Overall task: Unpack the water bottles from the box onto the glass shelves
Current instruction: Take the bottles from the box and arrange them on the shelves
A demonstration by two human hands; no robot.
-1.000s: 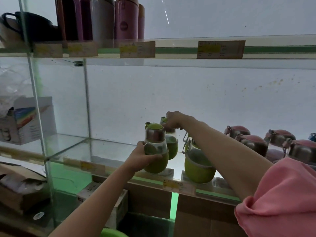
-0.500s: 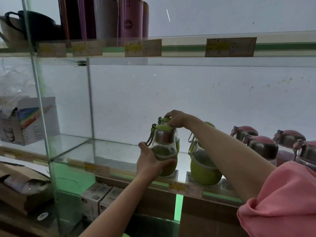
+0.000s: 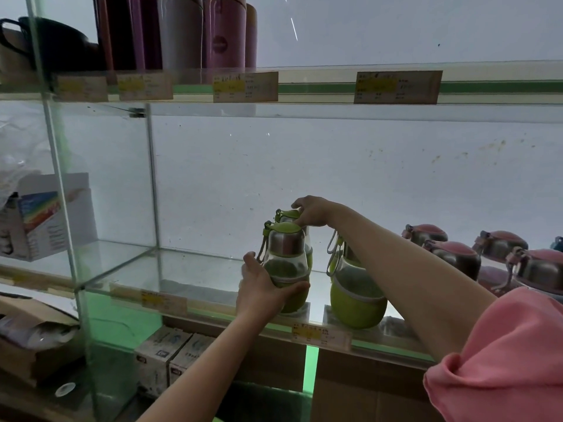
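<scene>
Head view of a glass shelf [image 3: 195, 269] being stocked with green water bottles. The left hand [image 3: 263, 292] holds the front bottle [image 3: 286, 264] around its lower body, thumb on the near left side and fingers wrapped under the right side of the green sleeve; this grip is closed on the bottle. The bottle stands upright at the front edge of the shelf; whether its base is fully down on the glass cannot be told. The right hand [image 3: 313, 211] reaches over from the right and pinches the green cap of the rear bottle [image 3: 289, 215], which stands directly behind the front one and is largely hidden by it. A wider green bottle [image 3: 355, 292] stands just beside them to the right, under the right forearm, and pink-lidded bottles [image 3: 457, 254] line the shelf further right.

Handling, as judged: each bottle appears empty and therefore light, with a rigid clear body, a metal collar and a soft sleeve that offers the surest hold. The clear upper part looks smooth and may slip. The cap serves for steadying and small shifts. The shelf is glass, so bottles should be set down gently and kept from knocking together.
</scene>
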